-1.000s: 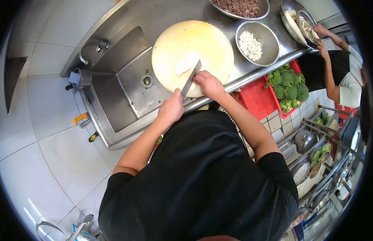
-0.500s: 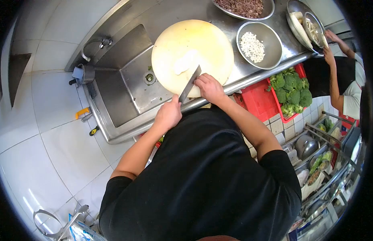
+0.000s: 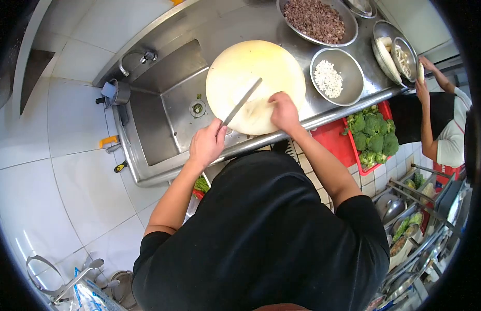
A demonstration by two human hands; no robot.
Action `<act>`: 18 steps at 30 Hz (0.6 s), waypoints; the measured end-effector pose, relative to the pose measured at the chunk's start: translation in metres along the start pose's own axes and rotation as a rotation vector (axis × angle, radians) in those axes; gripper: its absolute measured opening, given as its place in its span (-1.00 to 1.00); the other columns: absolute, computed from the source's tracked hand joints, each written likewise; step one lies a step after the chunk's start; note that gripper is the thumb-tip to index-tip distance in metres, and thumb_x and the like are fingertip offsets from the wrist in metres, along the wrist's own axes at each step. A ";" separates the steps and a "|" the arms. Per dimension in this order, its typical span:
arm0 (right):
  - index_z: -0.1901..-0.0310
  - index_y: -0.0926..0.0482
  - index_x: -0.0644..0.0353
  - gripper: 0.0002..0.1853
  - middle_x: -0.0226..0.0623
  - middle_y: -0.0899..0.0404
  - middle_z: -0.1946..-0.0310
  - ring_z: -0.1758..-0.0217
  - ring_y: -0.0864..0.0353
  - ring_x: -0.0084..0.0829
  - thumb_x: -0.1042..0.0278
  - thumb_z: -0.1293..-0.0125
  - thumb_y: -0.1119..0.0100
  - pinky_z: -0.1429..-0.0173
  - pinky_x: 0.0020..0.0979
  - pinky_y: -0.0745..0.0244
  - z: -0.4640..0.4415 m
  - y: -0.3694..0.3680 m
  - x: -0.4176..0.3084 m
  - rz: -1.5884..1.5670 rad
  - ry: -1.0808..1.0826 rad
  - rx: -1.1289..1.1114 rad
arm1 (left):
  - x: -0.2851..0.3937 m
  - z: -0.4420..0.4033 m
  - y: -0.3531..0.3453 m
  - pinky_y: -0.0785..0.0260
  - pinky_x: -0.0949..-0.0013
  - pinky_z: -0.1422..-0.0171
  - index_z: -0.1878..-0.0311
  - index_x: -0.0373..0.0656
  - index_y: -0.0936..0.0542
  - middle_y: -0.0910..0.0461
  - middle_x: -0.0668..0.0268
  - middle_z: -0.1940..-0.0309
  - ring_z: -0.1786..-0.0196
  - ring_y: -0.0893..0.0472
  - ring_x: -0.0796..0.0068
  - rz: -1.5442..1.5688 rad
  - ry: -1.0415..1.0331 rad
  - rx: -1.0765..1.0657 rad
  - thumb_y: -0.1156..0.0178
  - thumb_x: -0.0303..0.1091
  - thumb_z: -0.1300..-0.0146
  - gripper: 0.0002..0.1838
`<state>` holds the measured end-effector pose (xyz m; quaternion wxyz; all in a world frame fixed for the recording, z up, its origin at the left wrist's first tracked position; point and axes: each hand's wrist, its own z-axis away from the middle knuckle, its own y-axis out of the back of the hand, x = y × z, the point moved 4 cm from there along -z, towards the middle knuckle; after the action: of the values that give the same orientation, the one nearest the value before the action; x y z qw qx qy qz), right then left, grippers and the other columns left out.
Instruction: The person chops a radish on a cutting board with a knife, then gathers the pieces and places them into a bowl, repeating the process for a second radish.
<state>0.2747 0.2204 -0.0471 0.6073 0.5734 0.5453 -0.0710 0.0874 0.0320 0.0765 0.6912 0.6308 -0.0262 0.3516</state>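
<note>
My left hand is closed round the handle of a knife, whose blade points up and to the right over a round, pale yellow cutting board. On the board's right side, my right hand rests with its fingers bent inward; whatever may be under them is hidden. Pale food, hard to tell from the board, lies between the blade and my right hand. Right of the board stands a steel bowl of small white pieces.
Left of the board is a sink with a faucet. Behind stands a bowl of reddish-brown pieces. At right are a red crate of broccoli, a bowl of long white items and a co-worker holding one.
My left hand and the knife have moved left, away from my right hand. My right hand has shifted right. The view has shifted, showing more of the counter behind the board.
</note>
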 end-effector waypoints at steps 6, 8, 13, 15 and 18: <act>0.10 -0.72 0.22 -0.84 -0.07 -0.71 0.13 0.10 -0.69 -0.10 0.50 -0.32 -0.25 -0.08 -0.21 -0.60 -0.031 0.043 0.018 -0.093 -0.282 -0.021 | -0.023 0.022 -0.019 -0.57 -0.05 0.11 0.02 -0.06 -0.63 -0.76 0.05 0.28 0.23 -0.74 -0.12 -0.019 -0.081 0.111 -0.35 -0.22 -0.30 -0.75; 0.07 -0.75 0.21 -0.81 -0.09 -0.73 0.12 0.10 -0.70 -0.15 0.42 -0.32 -0.32 -0.09 -0.24 -0.60 -0.039 0.039 0.014 -0.154 -0.288 -0.153 | -0.029 0.024 -0.021 -0.58 -0.03 0.09 -0.02 0.00 -0.63 -0.77 0.13 0.19 0.17 -0.75 -0.05 -0.054 -0.086 0.061 -0.42 -0.26 -0.18 -0.67; 0.00 -0.78 0.21 -0.71 -0.06 -0.77 0.00 -0.06 -0.73 -0.08 0.26 -0.31 -0.40 -0.16 -0.20 -0.59 -0.051 0.027 -0.047 -0.098 0.020 -0.463 | -0.032 0.025 -0.026 -0.58 0.00 0.11 0.02 0.01 -0.58 -0.69 0.24 0.30 0.15 -0.73 0.07 -0.136 -0.174 0.099 -0.49 -0.29 -0.08 -0.61; -0.02 -0.78 0.21 -0.69 -0.01 -0.77 -0.02 -0.11 -0.73 -0.03 0.25 -0.31 -0.40 -0.20 -0.17 -0.58 -0.048 0.013 -0.061 -0.048 0.022 -0.641 | -0.032 0.024 -0.027 -0.58 0.01 0.08 0.00 0.02 -0.57 -0.70 0.25 0.25 0.11 -0.73 0.10 -0.154 -0.195 0.068 -0.49 -0.27 -0.09 -0.59; -0.13 -0.76 0.17 -0.54 0.19 -0.74 -0.04 -0.13 -0.72 0.04 0.15 -0.23 -0.48 -0.34 -0.17 -0.55 -0.053 -0.010 -0.047 -0.045 -0.236 -0.801 | -0.035 0.024 -0.024 -0.60 0.03 0.03 -0.02 0.00 -0.56 -0.70 0.25 0.20 0.05 -0.73 0.14 -0.212 -0.254 0.021 -0.51 -0.23 -0.08 -0.55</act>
<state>0.2188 0.2327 -0.0052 0.8390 0.2677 0.4687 0.0683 0.0834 -0.0046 0.0435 0.7090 0.6765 -0.0432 0.1943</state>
